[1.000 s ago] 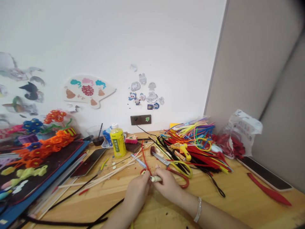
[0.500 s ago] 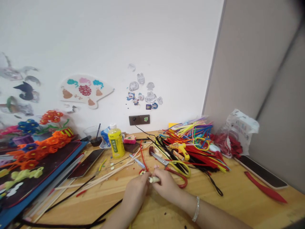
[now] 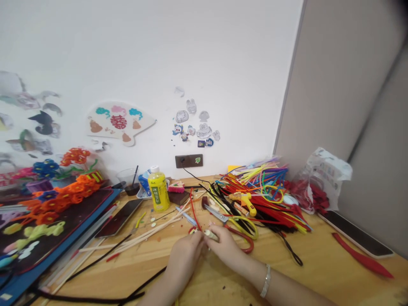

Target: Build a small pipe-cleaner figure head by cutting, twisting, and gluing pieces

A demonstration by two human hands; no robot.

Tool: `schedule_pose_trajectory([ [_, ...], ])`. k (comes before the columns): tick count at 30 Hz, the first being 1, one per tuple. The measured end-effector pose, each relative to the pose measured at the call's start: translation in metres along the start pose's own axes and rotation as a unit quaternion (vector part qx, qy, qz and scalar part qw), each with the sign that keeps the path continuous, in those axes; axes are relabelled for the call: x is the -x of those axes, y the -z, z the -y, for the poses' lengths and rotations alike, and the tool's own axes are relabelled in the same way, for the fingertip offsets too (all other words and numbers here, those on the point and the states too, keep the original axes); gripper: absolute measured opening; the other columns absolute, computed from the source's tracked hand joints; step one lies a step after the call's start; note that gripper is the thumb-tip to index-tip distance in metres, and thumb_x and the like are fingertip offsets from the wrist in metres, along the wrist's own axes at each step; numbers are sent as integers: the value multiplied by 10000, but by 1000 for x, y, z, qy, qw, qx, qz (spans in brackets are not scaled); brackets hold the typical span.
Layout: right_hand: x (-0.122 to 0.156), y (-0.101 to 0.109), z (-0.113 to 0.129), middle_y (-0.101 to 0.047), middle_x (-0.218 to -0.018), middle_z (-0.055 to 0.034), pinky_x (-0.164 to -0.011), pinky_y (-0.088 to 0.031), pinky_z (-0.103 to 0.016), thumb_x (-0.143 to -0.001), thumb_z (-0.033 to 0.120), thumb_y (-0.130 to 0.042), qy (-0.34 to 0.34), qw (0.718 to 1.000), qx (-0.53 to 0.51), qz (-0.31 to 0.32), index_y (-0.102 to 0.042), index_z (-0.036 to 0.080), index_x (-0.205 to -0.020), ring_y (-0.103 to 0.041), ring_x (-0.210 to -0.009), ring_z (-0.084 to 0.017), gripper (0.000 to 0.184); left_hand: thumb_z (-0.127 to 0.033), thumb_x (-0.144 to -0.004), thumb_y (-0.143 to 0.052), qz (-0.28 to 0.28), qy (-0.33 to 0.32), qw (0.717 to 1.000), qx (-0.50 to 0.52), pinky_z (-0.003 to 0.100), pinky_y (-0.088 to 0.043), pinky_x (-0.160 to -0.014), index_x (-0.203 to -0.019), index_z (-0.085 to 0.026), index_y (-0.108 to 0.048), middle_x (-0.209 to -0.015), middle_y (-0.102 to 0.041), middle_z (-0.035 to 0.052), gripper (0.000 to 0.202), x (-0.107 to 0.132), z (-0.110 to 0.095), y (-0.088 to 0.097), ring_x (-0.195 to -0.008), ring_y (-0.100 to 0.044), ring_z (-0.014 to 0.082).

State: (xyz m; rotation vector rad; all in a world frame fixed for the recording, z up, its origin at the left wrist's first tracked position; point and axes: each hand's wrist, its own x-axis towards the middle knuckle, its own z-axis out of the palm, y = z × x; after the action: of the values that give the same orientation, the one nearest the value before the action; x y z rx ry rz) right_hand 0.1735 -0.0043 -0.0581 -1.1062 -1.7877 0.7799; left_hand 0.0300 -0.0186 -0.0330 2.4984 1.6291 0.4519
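Observation:
My left hand [image 3: 185, 254] and my right hand [image 3: 225, 248] meet at the front middle of the table, fingers curled and fingertips close together. A short pale cream roll [image 3: 211, 234] is gripped in my right hand, its end sticking out by the thumb. My left fingers are pinched together; whatever lies inside them is hidden. Just beyond them sits a small red and white piece [image 3: 193, 230], partly covered, and I cannot tell if the hand holds it. A red pipe cleaner [image 3: 194, 208] runs up from there. Scissors [image 3: 216, 213] with yellow and red loops lie beyond my right hand.
A pile of coloured pipe cleaners [image 3: 270, 208] with a yellow glue gun [image 3: 244, 202] lies at the back right. A yellow bottle [image 3: 159, 191] stands at the back. Orange pipe-cleaner flowers [image 3: 66, 195], a phone [image 3: 119, 219] and pale sticks [image 3: 149, 233] occupy the left.
The view has shifted slightly, so the scene sits a little further right. In my right hand the pale roll has turned, its end now pointing up and left. Both hands stay together.

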Motion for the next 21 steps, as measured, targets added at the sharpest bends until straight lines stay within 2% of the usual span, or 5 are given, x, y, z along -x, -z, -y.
schedule_pose_trajectory([
  [5,-6,-2,-6,-425,-605,43,-546,-336,-216,-704,255,-516,-48,991,-128,0,-448,174,-630,-408,-591,-114,129,-187,-838,-421,5,-27,1000,12,227,-438,-684,-929,-198,-582,-884,-691,62,186,3,-8,10,-807,-635,178],
  [10,-7,0,-9,-461,-610,20,-590,-371,-247,-694,318,-526,-83,988,-123,-46,-490,171,-654,-444,-613,-144,157,-267,-828,-436,-11,-33,999,29,268,-441,-792,-956,-226,-615,-987,-668,70,223,2,11,49,-897,-612,189],
  [13,-8,-1,-14,-486,-618,2,-602,-392,-264,-681,380,-535,-109,985,-117,-68,-508,173,-663,-470,-629,-168,209,-257,-825,-383,-41,97,994,8,310,-459,-761,-867,-203,-645,-910,-691,86,271,-6,57,82,-847,-633,219],
  [16,-9,-4,-20,-498,-630,-8,-641,-407,-273,-692,404,-517,-100,988,-100,-62,-513,182,-641,-489,-660,-180,228,-273,-800,-391,-77,142,987,-5,289,-452,-781,-862,-209,-653,-929,-705,66,276,-23,119,107,-874,-637,218],
  [21,-8,-9,-36,-449,-527,17,-589,-379,-244,-673,356,-548,-80,996,-31,-4,-476,197,-529,-434,-563,-146,226,-319,-769,-424,-106,232,965,-57,297,-466,-757,-886,-137,-655,-940,-708,129,316,-74,197,112,-880,-649,255],
])
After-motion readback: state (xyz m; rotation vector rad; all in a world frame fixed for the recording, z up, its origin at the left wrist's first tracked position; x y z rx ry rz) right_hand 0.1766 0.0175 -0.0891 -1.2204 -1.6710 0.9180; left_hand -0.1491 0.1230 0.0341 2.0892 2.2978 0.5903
